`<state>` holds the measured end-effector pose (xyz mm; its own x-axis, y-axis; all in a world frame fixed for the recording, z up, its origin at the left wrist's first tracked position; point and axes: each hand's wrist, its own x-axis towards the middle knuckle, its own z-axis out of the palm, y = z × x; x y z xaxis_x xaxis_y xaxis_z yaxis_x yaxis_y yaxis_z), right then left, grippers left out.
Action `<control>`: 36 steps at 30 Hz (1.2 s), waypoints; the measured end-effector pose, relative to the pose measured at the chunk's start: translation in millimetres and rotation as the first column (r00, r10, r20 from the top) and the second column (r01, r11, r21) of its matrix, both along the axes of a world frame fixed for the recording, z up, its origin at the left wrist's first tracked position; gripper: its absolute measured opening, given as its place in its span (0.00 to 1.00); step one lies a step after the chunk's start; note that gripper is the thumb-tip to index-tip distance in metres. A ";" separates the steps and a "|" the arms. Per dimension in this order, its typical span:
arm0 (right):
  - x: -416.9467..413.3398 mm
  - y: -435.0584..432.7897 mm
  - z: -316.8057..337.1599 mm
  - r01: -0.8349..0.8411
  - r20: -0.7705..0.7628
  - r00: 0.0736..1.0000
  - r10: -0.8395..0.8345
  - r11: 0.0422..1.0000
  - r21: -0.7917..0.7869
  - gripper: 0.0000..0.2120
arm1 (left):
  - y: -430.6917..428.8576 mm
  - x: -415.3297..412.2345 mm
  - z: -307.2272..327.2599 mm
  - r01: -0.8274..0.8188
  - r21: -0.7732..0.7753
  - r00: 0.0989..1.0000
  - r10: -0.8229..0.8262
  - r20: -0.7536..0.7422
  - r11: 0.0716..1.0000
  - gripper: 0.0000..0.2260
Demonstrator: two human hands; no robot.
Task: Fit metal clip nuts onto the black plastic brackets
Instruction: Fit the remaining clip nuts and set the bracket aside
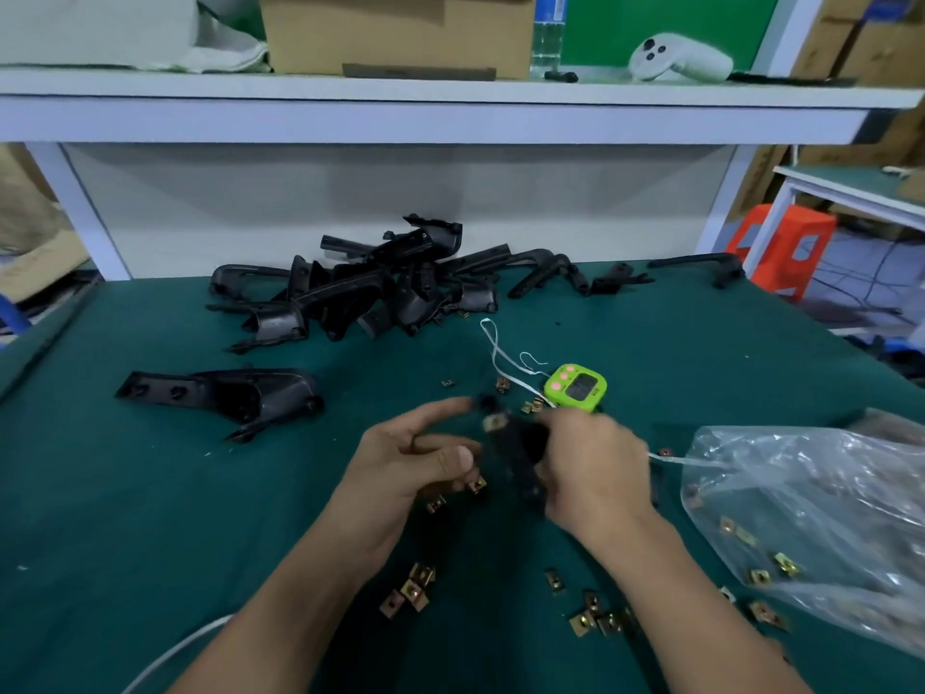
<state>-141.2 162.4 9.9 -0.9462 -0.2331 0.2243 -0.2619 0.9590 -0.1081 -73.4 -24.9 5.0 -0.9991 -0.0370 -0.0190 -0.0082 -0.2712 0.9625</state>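
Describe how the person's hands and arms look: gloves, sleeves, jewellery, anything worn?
Nothing worn shows. The left hand and right hand are bare, without gloves, and no ring is visible, though the right hand is motion-blurred. The left forearm and right forearm are bare down to the frame's lower edge: no sleeve, watch or wristband in view.

We are at an assembly station in a small factory or workshop. Our bench (150, 493) has a dark green mat, and a white-framed shelf (450, 107) above it carries cardboard boxes (400, 27). A heap of identical black plastic brackets (360, 288) lies at the back. Brass-coloured clip nuts (415, 588) are scattered loose, with more in a clear plastic bag (811, 493) near a green timer (575, 388). Stacked cartons (871, 42) and an orange stool (786, 247) stand to the right.
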 end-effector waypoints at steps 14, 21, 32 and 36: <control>-32.7 51.5 9.1 0.443 0.142 0.894 -0.424 0.885 -0.146 0.05 | -2.9 -6.7 -7.4 -0.219 -0.204 0.974 0.228 0.017 0.954 0.10; -25.9 46.5 14.4 0.328 0.020 0.943 -0.333 0.913 -0.242 0.04 | 2.3 -5.7 -11.2 -0.214 -0.346 0.976 0.212 -0.043 0.913 0.11; 11.8 -16.5 8.5 0.138 0.286 0.898 0.333 0.403 -0.905 0.12 | 12.4 1.2 -7.8 -0.288 -0.554 0.956 0.203 -0.212 0.781 0.14; 14.0 -15.7 13.0 0.141 0.310 0.863 0.399 0.398 -0.907 0.11 | 10.8 -1.3 -7.5 -0.304 -0.506 0.951 0.226 -0.211 0.807 0.11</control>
<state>-127.2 146.6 22.9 -0.9583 -0.2852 -0.0176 -0.0378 0.1876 -0.9815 -74.7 -14.1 -2.4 -0.9400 -0.2664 0.2134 0.1281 0.3040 0.9440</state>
